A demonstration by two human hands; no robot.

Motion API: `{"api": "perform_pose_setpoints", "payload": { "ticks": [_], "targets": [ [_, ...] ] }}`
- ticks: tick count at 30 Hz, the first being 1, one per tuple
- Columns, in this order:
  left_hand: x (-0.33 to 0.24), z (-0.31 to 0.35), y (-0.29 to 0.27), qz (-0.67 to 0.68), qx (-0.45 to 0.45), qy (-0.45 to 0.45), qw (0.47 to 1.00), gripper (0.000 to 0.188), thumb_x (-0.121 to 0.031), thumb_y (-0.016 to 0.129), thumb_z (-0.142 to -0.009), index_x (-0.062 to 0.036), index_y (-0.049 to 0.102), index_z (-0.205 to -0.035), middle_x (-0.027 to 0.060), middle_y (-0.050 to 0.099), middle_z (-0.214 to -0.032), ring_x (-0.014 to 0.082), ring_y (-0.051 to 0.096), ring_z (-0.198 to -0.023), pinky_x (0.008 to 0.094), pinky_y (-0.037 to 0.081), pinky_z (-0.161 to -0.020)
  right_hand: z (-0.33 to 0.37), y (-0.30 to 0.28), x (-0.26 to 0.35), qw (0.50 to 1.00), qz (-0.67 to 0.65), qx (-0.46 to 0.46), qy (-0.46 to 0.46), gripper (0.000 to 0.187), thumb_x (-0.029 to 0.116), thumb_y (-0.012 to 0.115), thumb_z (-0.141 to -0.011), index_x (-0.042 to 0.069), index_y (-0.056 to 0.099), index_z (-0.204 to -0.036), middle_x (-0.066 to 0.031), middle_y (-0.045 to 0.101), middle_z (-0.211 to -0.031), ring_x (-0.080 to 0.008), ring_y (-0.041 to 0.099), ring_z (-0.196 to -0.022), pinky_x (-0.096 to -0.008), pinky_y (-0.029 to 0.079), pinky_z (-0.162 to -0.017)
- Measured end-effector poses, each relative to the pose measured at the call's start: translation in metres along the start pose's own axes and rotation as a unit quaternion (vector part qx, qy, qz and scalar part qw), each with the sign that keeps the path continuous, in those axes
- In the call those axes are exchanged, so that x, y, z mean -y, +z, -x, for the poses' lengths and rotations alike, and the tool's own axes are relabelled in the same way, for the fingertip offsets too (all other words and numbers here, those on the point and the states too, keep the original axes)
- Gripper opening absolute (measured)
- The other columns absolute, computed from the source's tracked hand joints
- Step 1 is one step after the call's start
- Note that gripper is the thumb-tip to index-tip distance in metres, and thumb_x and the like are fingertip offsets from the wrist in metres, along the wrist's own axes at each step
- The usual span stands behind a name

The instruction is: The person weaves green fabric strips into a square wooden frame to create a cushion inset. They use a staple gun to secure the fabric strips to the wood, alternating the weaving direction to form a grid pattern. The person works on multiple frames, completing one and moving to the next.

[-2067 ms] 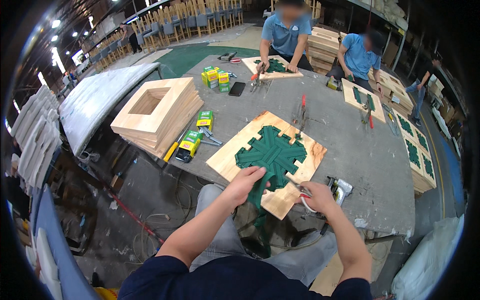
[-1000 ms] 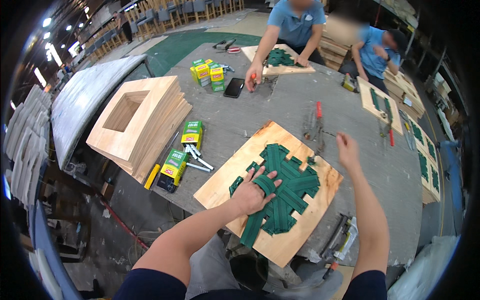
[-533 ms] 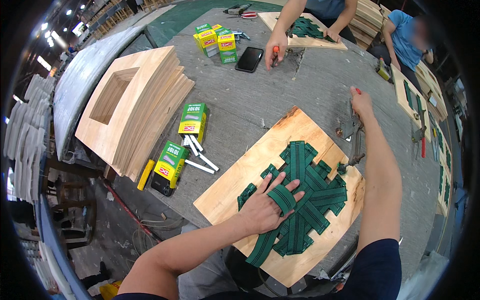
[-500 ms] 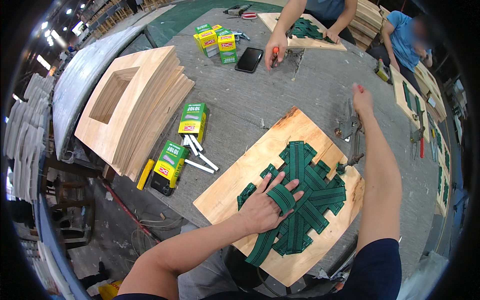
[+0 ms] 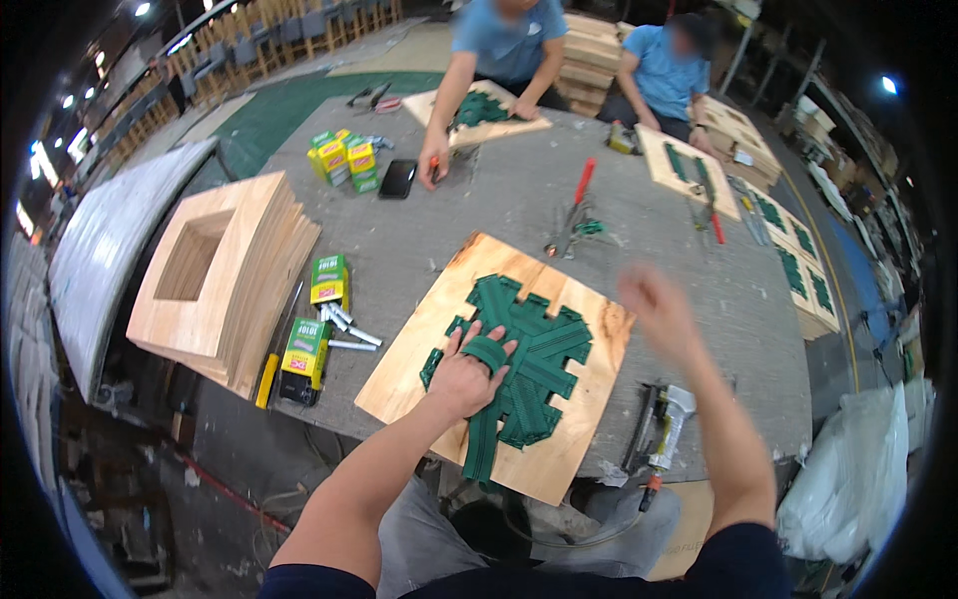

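Observation:
A square plywood board (image 5: 574, 299) lies on the grey table in front of me, carrying crossed green webbing straps (image 5: 539, 344). My left hand (image 5: 464, 369) presses flat on the straps at the board's near left, a loop of green strap over its fingers. My right hand (image 5: 649, 304) hovers blurred above the board's right edge, fingers loosely apart, holding nothing. A staple gun (image 5: 664, 429) lies on the table edge just right of the board.
A stack of square wooden frames (image 5: 215, 285) stands at the left, with green and yellow staple boxes (image 5: 314, 324) beside it. A red-handled tool (image 5: 574, 210) lies behind the board. Two people in blue shirts work on similar boards (image 5: 484, 110) across the table.
My right hand has drawn back from its far reach toward the red-handled tool and now hovers over the board's right edge. My left hand stays pressed on the straps.

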State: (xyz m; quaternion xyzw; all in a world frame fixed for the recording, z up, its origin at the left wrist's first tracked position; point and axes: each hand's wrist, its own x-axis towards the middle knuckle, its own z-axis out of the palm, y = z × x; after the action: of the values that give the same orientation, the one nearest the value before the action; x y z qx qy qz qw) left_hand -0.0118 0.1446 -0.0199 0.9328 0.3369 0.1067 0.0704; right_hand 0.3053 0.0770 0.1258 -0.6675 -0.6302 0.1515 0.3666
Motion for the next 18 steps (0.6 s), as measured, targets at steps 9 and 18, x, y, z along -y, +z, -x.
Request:
{"api": "perform_pose_setpoints", "payload": {
  "ticks": [9,18],
  "targets": [
    [-0.021,0.008,-0.003,-0.073,-0.014,-0.034,0.997,0.051,-0.035,0.041,-0.109,-0.0156,0.046,-0.156,0.0095,0.046,-0.161,0.0368,0.034,-0.152,0.0575,0.019,-0.126,0.324,0.149,0.04,0.711,-0.47,0.182,0.491,0.048,0.045,0.057,-0.107,0.006,0.057,-0.135,-0.0096,0.07,-0.113,-0.0248,0.072,-0.094,-0.0391,0.058,-0.08],
    [-0.148,0.148,-0.028,0.761,0.041,-0.233,0.605,0.032,-0.011,0.054,-0.105,-0.0009,0.064,-0.134,0.0114,0.071,-0.102,0.0199,0.07,-0.089,0.0319,0.054,-0.081,0.312,0.158,0.04,0.624,-0.623,-0.006,0.472,0.036,0.041,0.062,-0.105,0.008,0.063,-0.118,-0.0067,0.069,-0.103,-0.0221,0.071,-0.089,-0.0385,0.058,-0.076]
  ]
}}
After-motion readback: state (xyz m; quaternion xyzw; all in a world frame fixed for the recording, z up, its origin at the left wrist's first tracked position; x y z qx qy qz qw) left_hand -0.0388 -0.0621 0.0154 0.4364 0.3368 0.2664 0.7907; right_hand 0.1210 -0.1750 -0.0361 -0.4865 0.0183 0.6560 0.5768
